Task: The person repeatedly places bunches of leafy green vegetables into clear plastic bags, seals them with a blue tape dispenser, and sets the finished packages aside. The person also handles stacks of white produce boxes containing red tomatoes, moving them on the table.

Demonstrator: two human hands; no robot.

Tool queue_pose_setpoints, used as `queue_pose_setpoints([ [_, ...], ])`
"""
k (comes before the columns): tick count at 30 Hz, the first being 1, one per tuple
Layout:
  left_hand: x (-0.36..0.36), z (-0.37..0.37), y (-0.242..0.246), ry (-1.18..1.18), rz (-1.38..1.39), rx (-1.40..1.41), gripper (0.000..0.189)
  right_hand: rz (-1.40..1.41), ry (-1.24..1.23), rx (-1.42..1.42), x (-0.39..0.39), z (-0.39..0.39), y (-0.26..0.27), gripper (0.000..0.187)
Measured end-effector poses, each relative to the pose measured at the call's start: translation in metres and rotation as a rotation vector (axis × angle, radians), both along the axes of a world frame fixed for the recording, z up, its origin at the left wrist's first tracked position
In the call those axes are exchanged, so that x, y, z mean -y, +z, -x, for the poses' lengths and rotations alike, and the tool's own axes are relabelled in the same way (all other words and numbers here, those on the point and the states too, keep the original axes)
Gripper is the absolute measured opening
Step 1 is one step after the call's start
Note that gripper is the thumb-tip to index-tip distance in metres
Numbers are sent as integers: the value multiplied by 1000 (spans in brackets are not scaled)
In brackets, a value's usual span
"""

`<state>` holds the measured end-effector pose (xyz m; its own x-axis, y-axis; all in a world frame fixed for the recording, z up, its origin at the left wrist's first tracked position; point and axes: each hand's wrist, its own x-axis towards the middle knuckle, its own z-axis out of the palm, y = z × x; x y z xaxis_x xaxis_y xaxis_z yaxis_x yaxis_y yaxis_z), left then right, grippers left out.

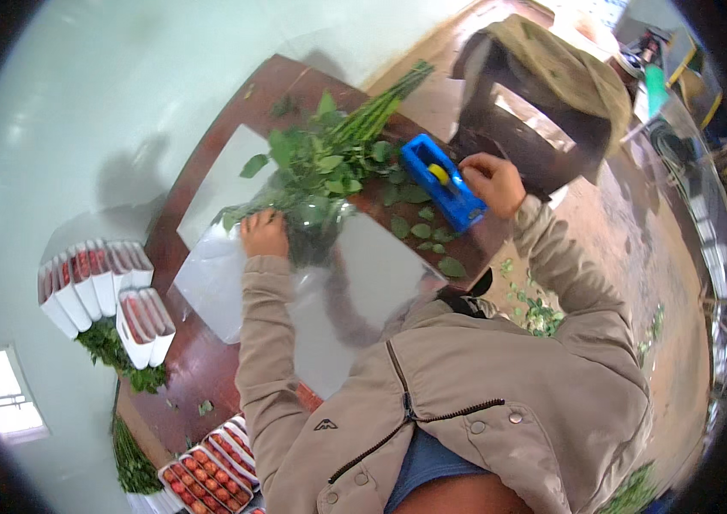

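Note:
A bunch of leafy green stems point(331, 154) lies on the brown table, its cut ends towards the upper right. Clear plastic wrap point(315, 234) surrounds its lower leafy end; any blooms inside are hidden. My left hand point(265, 234) grips the near left side of this wrapped bunch, fingers curled over the edge. To the right of the stems stands a blue tape dispenser point(443, 183) with a yellow hub point(438, 173). My right hand point(495, 183) is at the dispenser's right side, fingers bent and fingertips close together. Whether tape is between them is not visible.
White sheets point(376, 257) lie under the bunch on the table point(209, 154). Loose leaves point(424, 230) are scattered near the dispenser. White-wrapped packs of red flowers point(90, 276) stand at left, with more red packs point(209, 482) below. A cloth-draped stand point(543, 83) is beyond the table.

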<state>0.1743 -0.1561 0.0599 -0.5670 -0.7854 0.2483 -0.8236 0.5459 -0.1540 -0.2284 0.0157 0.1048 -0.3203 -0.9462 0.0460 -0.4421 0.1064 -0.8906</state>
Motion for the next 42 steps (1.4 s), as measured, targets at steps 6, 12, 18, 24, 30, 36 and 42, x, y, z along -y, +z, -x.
queue_pose_setpoints([
  [6, -3, 5, 14, 55, -142, 113, 27, -435, 211, 45, 5, 38, -42, 29],
  [12, -3, 7, 18, 91, -176, 148, 31, -497, 297, 69, -2, 43, -36, 26],
  [18, 1, 6, 23, 98, -242, 194, 31, -428, 214, 253, -67, 38, -91, 18],
  [24, -1, 7, 31, 76, -213, 276, 30, -362, 257, -213, -76, 54, -96, 15],
  [30, -2, 0, 22, 56, -181, 199, 30, -152, 245, 223, -58, 5, -39, 10],
  [36, -2, -7, 18, -9, -182, 108, 29, -159, 379, 496, 34, -95, -3, 13],
  [42, -8, -10, 10, -73, -77, -18, 25, -376, 375, 492, 146, -206, -5, 31],
])
